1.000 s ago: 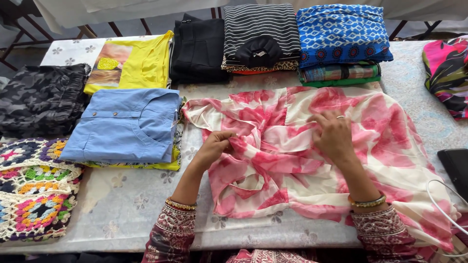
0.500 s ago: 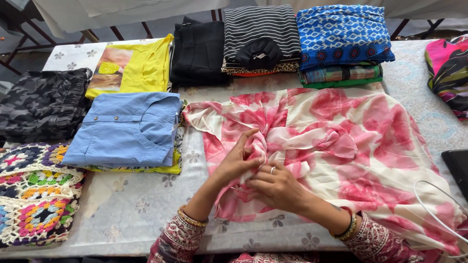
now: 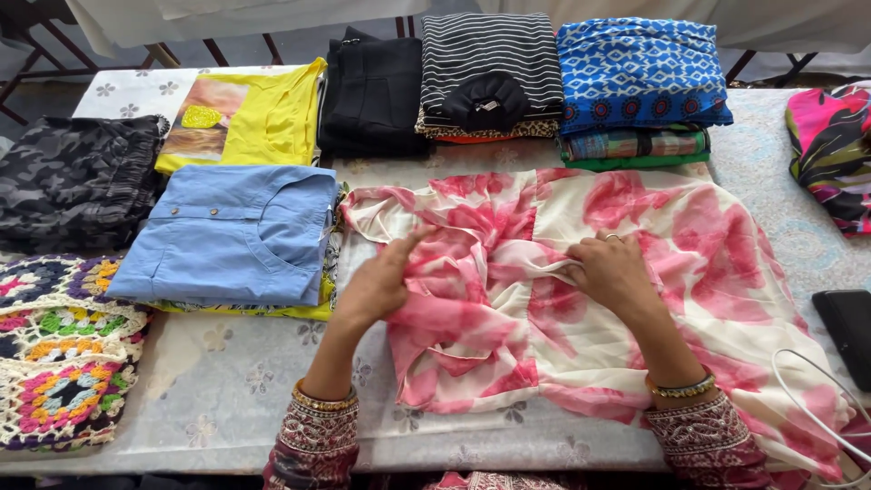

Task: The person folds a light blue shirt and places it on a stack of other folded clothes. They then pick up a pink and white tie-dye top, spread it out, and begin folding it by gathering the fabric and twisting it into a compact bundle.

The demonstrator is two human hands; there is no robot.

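A pink and cream floral garment (image 3: 689,272) lies spread on the table in front of me, partly bunched at its middle. My left hand (image 3: 379,283) rests flat on its left part, fingers stretched toward the top edge. My right hand (image 3: 612,272) pinches a fold of the cream fabric near the middle. Both wrists wear bangles and patterned maroon sleeves.
Folded clothes ring the garment: a blue shirt (image 3: 231,238), a yellow top (image 3: 245,122), a camouflage piece (image 3: 68,177), black clothing (image 3: 376,82), a striped stack (image 3: 490,63), a blue patterned stack (image 3: 640,77). A crochet blanket (image 3: 54,354) lies at left; a dark phone (image 3: 848,327) with a white cable (image 3: 798,399) at right.
The hands came together at the garment's middle, then parted: the left slid left over the fabric, the right moved right holding a fold. The cloth is more gathered in the centre.
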